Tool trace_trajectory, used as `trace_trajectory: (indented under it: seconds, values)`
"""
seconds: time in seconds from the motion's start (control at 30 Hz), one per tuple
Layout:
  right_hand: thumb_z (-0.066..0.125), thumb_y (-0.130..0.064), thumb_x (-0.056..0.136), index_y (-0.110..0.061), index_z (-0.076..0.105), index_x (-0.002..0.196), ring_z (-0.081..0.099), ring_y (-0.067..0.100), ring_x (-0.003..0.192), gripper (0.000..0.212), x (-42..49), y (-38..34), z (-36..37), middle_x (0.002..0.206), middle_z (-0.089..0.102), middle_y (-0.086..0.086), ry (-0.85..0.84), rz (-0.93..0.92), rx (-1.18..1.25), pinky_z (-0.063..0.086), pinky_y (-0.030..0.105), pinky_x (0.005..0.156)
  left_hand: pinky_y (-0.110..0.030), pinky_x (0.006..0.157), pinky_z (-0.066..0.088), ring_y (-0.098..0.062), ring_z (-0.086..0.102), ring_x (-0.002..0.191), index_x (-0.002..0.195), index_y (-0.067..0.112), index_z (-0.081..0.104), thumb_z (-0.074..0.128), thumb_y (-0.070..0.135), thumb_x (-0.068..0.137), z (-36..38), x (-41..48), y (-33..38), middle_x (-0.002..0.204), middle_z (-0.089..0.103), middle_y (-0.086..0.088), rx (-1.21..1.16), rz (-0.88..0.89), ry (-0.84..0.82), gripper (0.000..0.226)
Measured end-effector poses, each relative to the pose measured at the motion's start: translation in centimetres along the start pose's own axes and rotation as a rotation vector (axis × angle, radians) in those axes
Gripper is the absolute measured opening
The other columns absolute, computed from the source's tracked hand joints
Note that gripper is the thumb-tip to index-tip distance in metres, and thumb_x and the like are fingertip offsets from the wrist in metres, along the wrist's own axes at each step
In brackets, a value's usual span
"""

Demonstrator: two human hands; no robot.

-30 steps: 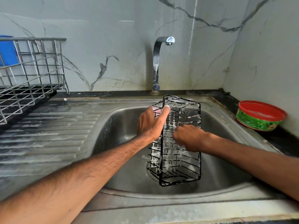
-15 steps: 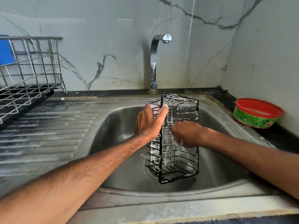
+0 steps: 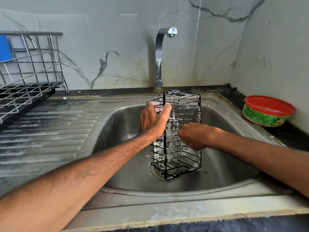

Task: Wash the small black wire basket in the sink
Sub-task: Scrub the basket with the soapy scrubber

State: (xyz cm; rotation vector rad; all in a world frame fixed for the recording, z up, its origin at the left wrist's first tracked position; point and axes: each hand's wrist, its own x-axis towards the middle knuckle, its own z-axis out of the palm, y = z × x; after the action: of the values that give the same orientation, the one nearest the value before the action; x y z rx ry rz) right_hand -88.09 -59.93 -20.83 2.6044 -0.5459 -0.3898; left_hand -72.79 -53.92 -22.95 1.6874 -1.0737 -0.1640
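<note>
Gripping the top wires with its fingers, the left hand is turning the soapy basket, held upright in the sink, corner now forward, while the right hand, curled round what I cannot tell, is scrubbing a fresh side

walls: pale veined marble | counter: dark | left: steel dish rack | right: red-lidded tub

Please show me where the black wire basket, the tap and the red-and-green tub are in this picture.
black wire basket (image 3: 184, 113): head view, soapy side wall near the top.
tap (image 3: 158, 52): head view, upright metal neck.
red-and-green tub (image 3: 264, 117): head view, green outer wall below the red rim.
</note>
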Motion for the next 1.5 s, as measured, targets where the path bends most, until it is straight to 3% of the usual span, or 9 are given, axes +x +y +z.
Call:
trace_trajectory:
  seconds: [0.1, 0.23, 0.4, 0.73, 0.93, 1.07, 1.17, 1.33, 1.5]
  values:
    - [0.072, -0.002, 0.073, -0.009, 0.075, 0.086, 0.071, 0.027, 0.082, 0.015, 0.2, 0.5, 0.4, 0.091, 0.073, 0.007, -0.154, -0.038, 0.079, 0.056, 0.028, 0.062, -0.034, 0.067, 0.042, -0.029, 0.073, 0.088, 0.121, -0.001, 0.049, 0.034, 0.086, 0.073, 0.0, 0.0, 0.0, 0.105, 0.069, -0.026, -0.016, 0.002, -0.004, 0.101]
    - [0.070, 0.001, 0.074, -0.011, 0.080, 0.090, 0.067, 0.014, 0.064, 0.022, 0.3, -0.3, 1.1, 0.079, 0.073, 0.002, -0.242, -0.084, 0.112, 0.053, 0.021, 0.050, -0.034, 0.068, 0.041, -0.020, 0.055, 0.082, 0.114, 0.001, 0.050, 0.031, 0.085, 0.067, -0.4, -0.4, 0.8, 0.100, 0.063, -0.015, -0.032, -0.018, 0.021, 0.098]
    - [0.062, 0.006, 0.091, -0.008, 0.069, 0.106, 0.071, 0.022, 0.090, 0.021, 1.1, 1.5, 0.9, 0.100, 0.070, 0.007, 0.252, 0.115, 0.288, 0.049, 0.022, 0.070, -0.032, 0.065, 0.040, -0.016, 0.049, 0.076, 0.107, 0.006, 0.047, 0.029, 0.084, 0.066, -0.5, -0.6, 1.2, 0.088, 0.055, -0.004, -0.038, -0.060, -0.015, 0.090]
    - [0.065, 0.006, 0.075, -0.016, 0.081, 0.092, 0.070, 0.020, 0.084, 0.032, 1.2, -1.3, 2.8, 0.092, 0.075, 0.005, -0.225, -0.188, 0.222, 0.054, 0.026, 0.067, -0.036, 0.097, 0.039, -0.025, 0.050, 0.124, 0.150, 0.002, 0.034, 0.035, 0.075, 0.080, -0.6, -1.3, 1.9, 0.154, 0.046, -0.019, 0.021, 0.008, -0.053, 0.102]
    - [0.060, 0.003, 0.094, -0.004, 0.065, 0.110, 0.070, 0.025, 0.093, 0.017, 1.7, 0.4, 2.1, 0.102, 0.067, 0.010, 0.225, 0.043, 0.192, 0.057, 0.029, 0.076, -0.032, 0.085, 0.033, -0.015, 0.042, 0.105, 0.145, 0.003, 0.038, 0.034, 0.075, 0.078, -0.7, -1.3, 2.1, 0.135, 0.054, -0.014, -0.001, -0.017, -0.057, 0.098]
    - [0.061, 0.003, 0.090, -0.006, 0.069, 0.111, 0.068, 0.023, 0.101, 0.024, 1.0, -1.0, 2.7, 0.106, 0.068, 0.009, 0.031, -0.077, 0.223, 0.052, 0.026, 0.078, -0.031, 0.093, 0.030, -0.019, 0.047, 0.123, 0.153, 0.000, 0.031, 0.033, 0.074, 0.079, -0.3, -1.3, 2.1, 0.157, 0.044, -0.018, 0.033, 0.021, -0.076, 0.105]
    - [0.059, 0.005, 0.081, -0.017, 0.077, 0.107, 0.068, 0.019, 0.099, 0.039, 1.2, -0.9, 2.9, 0.105, 0.074, 0.002, -0.094, -0.142, 0.280, 0.043, 0.020, 0.075, -0.032, 0.093, 0.034, -0.015, 0.044, 0.116, 0.150, 0.000, 0.034, 0.033, 0.077, 0.078, -0.2, -1.4, 2.0, 0.151, 0.049, -0.021, 0.043, 0.053, -0.067, 0.105]
    - [0.070, 0.000, 0.074, -0.018, 0.081, 0.101, 0.059, 0.010, 0.065, 0.034, 1.2, -1.1, 2.7, 0.070, 0.065, -0.006, -0.319, -0.189, 0.387, 0.049, 0.021, 0.060, -0.037, 0.078, 0.049, -0.039, 0.064, 0.109, 0.130, -0.001, 0.045, 0.030, 0.082, 0.073, -0.2, -0.8, 1.2, 0.127, 0.063, -0.027, 0.029, 0.037, -0.051, 0.101]
    - [0.067, -0.008, 0.078, -0.008, 0.079, 0.094, 0.060, 0.002, 0.045, 0.020, 1.4, -1.0, 2.7, 0.076, 0.077, 0.005, -0.468, -0.098, 0.413, 0.049, 0.014, 0.046, -0.034, 0.065, 0.042, -0.023, 0.060, 0.081, 0.112, 0.006, 0.046, 0.031, 0.082, 0.072, -0.3, -0.6, 0.9, 0.092, 0.062, -0.009, 0.018, 0.012, -0.061, 0.087]
